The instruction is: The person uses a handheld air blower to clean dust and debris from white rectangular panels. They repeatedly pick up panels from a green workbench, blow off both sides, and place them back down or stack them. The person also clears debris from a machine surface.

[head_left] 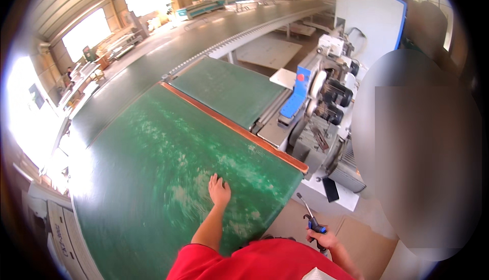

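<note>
My left hand lies flat on the scuffed green tabletop, its fingers slightly apart and nothing in them. Lower right, beside the table's edge, my right hand is closed around an air blow gun with a blue and black body. Its thin metal nozzle points up and to the left. A long reddish-brown strip runs across the green surface, ahead of my left hand.
Beyond the strip is a second green surface. A machine with rollers, motors and a blue bracket stands at the right. A black phone-like slab lies on a white ledge. A large blurred shape fills the far right.
</note>
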